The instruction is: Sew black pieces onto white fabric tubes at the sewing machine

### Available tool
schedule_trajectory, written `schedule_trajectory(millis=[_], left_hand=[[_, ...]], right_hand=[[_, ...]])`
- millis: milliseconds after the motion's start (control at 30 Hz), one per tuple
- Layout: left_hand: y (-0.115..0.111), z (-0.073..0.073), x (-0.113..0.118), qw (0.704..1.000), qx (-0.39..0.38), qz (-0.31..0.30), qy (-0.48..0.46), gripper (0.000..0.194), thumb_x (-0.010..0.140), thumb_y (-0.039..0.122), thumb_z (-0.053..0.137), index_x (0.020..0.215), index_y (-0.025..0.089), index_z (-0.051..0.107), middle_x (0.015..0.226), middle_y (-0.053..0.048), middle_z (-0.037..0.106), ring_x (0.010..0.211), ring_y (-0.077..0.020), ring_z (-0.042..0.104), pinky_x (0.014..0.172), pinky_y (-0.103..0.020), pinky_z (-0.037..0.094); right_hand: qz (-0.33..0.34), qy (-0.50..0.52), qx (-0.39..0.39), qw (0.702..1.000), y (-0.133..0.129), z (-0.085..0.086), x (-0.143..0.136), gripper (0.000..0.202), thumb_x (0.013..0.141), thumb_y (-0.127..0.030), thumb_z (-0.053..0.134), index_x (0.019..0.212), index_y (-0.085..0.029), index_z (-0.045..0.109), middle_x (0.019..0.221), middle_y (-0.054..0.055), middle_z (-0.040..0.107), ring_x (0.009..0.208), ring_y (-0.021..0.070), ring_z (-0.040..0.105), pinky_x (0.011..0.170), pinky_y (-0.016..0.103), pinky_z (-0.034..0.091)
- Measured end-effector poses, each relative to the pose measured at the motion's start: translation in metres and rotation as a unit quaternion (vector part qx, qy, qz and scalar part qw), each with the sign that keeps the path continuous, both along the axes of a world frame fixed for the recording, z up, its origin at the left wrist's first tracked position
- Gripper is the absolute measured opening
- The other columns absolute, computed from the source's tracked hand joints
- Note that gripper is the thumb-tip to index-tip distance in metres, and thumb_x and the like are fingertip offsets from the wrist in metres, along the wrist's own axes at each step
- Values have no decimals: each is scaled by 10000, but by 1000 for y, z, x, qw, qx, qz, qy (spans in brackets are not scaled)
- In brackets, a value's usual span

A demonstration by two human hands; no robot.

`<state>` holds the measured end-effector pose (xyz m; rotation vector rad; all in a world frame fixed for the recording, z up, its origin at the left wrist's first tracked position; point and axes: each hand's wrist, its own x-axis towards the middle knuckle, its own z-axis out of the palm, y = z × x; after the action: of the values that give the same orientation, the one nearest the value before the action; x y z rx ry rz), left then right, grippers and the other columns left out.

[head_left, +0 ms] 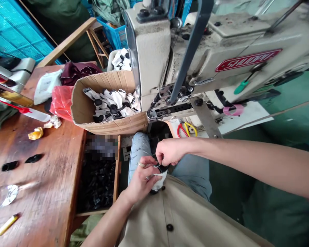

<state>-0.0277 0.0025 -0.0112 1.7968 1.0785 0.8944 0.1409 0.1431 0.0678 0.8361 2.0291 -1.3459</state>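
Observation:
Over my lap, my left hand (143, 178) is closed on a small white and black fabric piece (159, 181), its thumb and fingers pinching the white part. My right hand (168, 152) is closed at the upper, black end of the same piece, its fingertips bent down and partly hidden. Both hands nearly touch. Above them stands the sewing machine (154, 51), its arm end just beyond my knees. A cardboard box (110, 128) holding several similar white and black pieces (115, 103) sits left of the machine.
A drawer (117, 171) of black pieces (97, 185) is left of my leg. The wooden table (48, 154) carries two black pieces, a yellow lighter (6, 226) and a red plastic bag (63, 103). Red and yellow-handled scissors (186, 129) lie beneath the machine arm.

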Motion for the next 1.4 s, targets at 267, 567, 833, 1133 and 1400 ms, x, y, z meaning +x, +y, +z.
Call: schedule_trajectory(millis=[267, 567, 833, 1133, 1400], left_hand=[[-10, -7, 3, 998, 20, 63, -5, 114, 975, 229, 568, 925, 180, 658, 1171, -106, 523, 1108, -233, 543, 971, -451, 527], [-14, -20, -10, 995, -65, 52, -63, 169, 990, 315, 567, 908, 187, 642, 1212, -110, 506, 1168, -233, 514, 1030, -460, 466], [-6, -22, -14, 982, -132, -10, -137, 338, 958, 497, 600, 852, 176, 618, 1206, -119, 545, 1191, -239, 523, 1069, -466, 424], [-1, -17, -3, 981, -150, -34, -121, 346, 945, 514, 613, 857, 179, 636, 1208, -125, 563, 1213, -248, 519, 1080, -469, 426], [5, -10, 8, 984, -148, -60, -79, 316, 977, 479, 573, 901, 178, 632, 1225, -116, 571, 1174, -230, 539, 1059, -442, 443]], right_hand=[[36, 12, 197, 980, -30, 10, -24, 200, 723, -96, 629, 787, -192, 792, 781, 60, 766, 745, 216, 711, 587, 254, 407], [-329, 98, -99, 934, -49, -29, 3, 219, 798, -202, 652, 1005, -142, 693, 733, 5, 683, 638, 133, 661, 565, 226, 532], [-260, 171, -144, 939, -38, -47, 27, 372, 763, -436, 782, 979, -145, 701, 722, -42, 573, 611, 71, 503, 514, 171, 449], [-240, 109, -143, 954, -39, -49, 38, 333, 751, -452, 755, 876, -151, 690, 648, -58, 544, 539, 78, 460, 479, 193, 382], [-191, 147, 189, 952, -62, -48, 34, 116, 818, -176, 675, 712, -154, 715, 764, 6, 659, 686, 118, 567, 612, 233, 343]])
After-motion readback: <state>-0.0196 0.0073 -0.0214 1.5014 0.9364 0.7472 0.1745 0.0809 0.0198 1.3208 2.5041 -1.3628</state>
